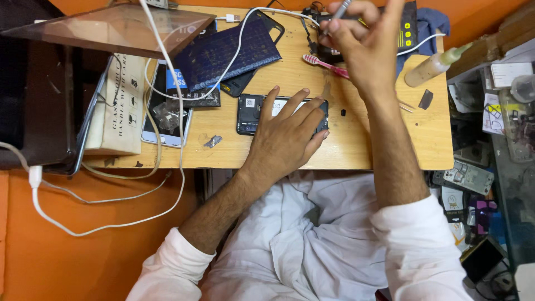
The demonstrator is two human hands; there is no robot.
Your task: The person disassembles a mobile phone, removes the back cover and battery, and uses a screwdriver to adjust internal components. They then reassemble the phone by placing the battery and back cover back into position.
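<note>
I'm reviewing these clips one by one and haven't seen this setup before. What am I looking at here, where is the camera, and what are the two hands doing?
There is no machine: a person in white sleeves sits at a small wooden table, filmed by a camera on their own head looking down. The left hand lies flat on an opened phone with its back removed. The right hand is raised above the table, pinching a thin metal tool, probably a screwdriver or tweezers. Around them lie a pink toothbrush, a squeeze bottle, a white cable, another phone, a dark blue flat pouch and a small metal part.
</note>
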